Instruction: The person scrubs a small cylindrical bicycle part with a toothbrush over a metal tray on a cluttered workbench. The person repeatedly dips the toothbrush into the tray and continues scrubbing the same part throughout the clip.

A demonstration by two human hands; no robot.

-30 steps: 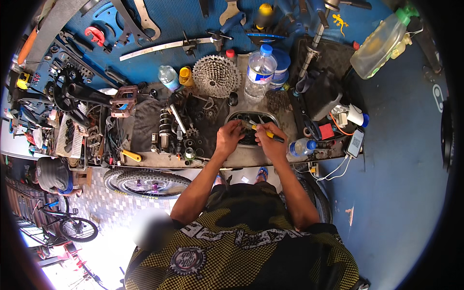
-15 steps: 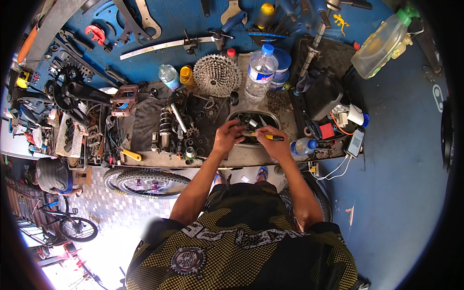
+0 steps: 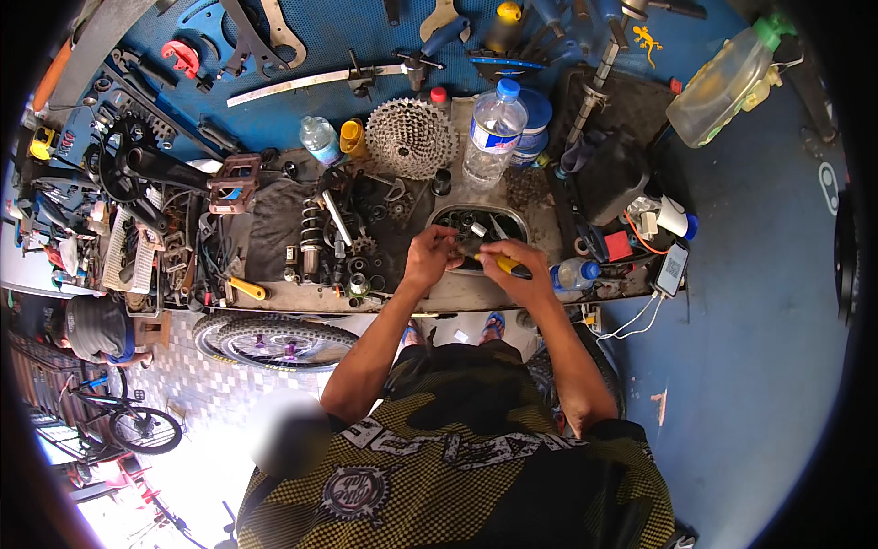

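Note:
Over the near edge of a metal tray [image 3: 524, 225] sunk in the bench, both hands work close together. My right hand [image 3: 523, 282] is closed round a slim tool with a yellow and black handle [image 3: 512, 266]; its tip, too small to make out, points toward the other hand. Just left of it, the fingers of my left hand [image 3: 428, 259] are pinched together, and whatever is between them is hidden. Small dark and metal parts [image 3: 474, 226] lie in the tray behind the hands. A lying bottle with a blue cap [image 3: 574, 274] is right beside my right hand.
A large clear bottle [image 3: 494, 146] and a bicycle cassette [image 3: 412, 137] stand behind the tray. To the left lie a shock absorber [image 3: 312, 240] and a yellow-handled tool [image 3: 247, 288]. A phone with cables [image 3: 671, 271] hangs at the right edge. Another person [image 3: 96, 331] is far left.
My right hand has tilted the yellow-handled tool, so its black end now points more downward to the right. My left hand has stayed nearly in place, fingers still pinched.

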